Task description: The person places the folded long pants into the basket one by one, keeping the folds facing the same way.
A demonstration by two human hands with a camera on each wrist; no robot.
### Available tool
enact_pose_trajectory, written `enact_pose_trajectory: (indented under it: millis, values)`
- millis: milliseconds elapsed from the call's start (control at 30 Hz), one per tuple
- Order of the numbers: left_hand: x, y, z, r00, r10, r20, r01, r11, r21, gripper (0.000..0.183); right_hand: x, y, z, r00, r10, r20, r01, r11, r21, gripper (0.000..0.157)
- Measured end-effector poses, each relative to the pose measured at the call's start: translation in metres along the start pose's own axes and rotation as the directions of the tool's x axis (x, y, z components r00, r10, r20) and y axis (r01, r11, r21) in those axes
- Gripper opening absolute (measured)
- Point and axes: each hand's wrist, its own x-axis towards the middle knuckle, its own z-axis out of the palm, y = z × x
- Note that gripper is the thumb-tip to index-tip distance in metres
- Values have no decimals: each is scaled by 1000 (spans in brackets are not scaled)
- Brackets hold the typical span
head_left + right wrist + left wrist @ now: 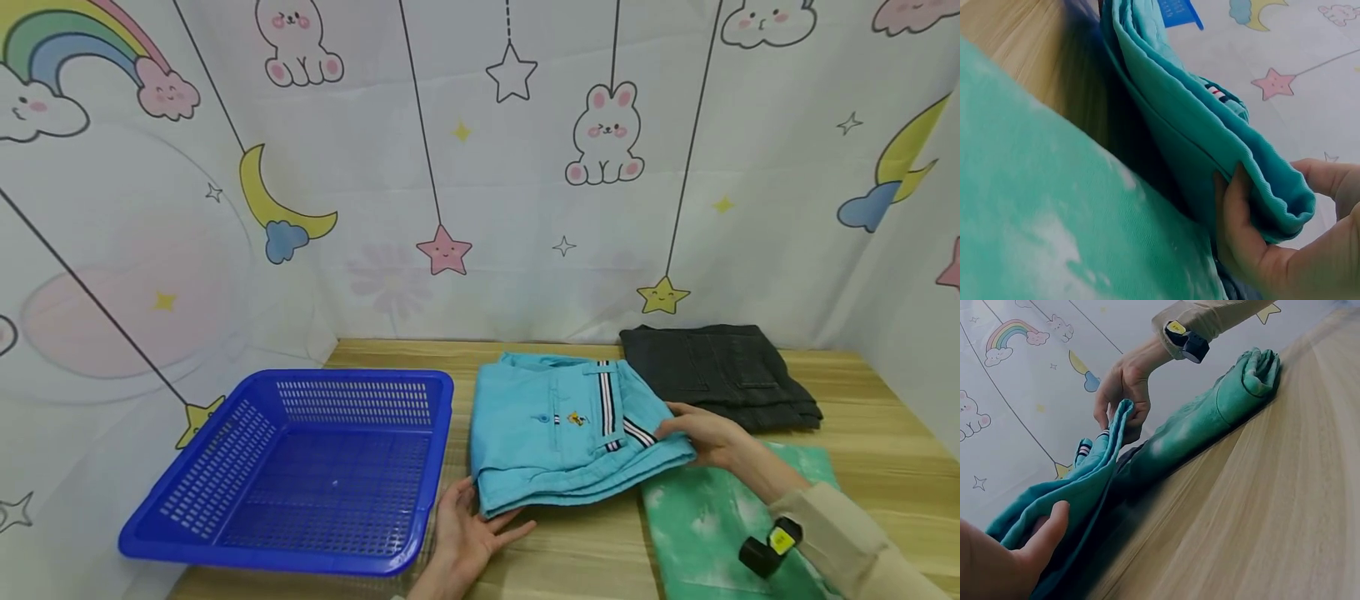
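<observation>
Here, seen from the person's head, a folded turquoise-blue cloth garment (555, 425) with a button, dark-and-white striped trim and a small embroidered motif lies between two bare hands set well apart. The left hand (468, 533) pinches its near-left corner at seven o'clock, some of the fingers spread; the right hand (708, 437) grips its folded end at three o'clock, thumb above and fingers beneath. Both wrist views show the garment's underside lifted clear of the wood-patterned tabletop (577, 554). Taking the garment as the clock's centre, a rectangular blue plastic basket (330, 492) with slotted walls stands at nine o'clock, nothing inside it. A folded black cloth garment (712, 371) with stitched seams lies at two o'clock, and a folded green cloth (697, 525) with pale blotches lies at four, partly beneath the right forearm. That arm has a beige sleeve (843, 533). At twelve hangs a white backdrop (517, 192) printed with cartoon rabbits, stars and moons.
</observation>
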Motion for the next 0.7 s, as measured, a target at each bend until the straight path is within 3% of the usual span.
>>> enact_pose_trajectory:
  millis: [133, 300, 533, 700]
  values:
    - [-1, 1, 0, 998, -37, 45, 34, 998, 58, 70, 0, 2, -4, 1000, 7, 4, -7, 1000, -30, 89]
    - [1, 0, 1, 995, -70, 71, 61, 991, 116, 66, 0, 4, -8, 1000, 3, 10, -3, 999, -45, 87]
    - [2, -1, 2, 992, -95, 79, 79, 981, 178, 66, 0, 8, -9, 1000, 7, 10, -7, 999, -46, 88]
    - [4, -2, 3, 994, -95, 45, 86, 981, 176, 72, 0, 8, -6, 1000, 14, 0, -14, 999, -30, 88]
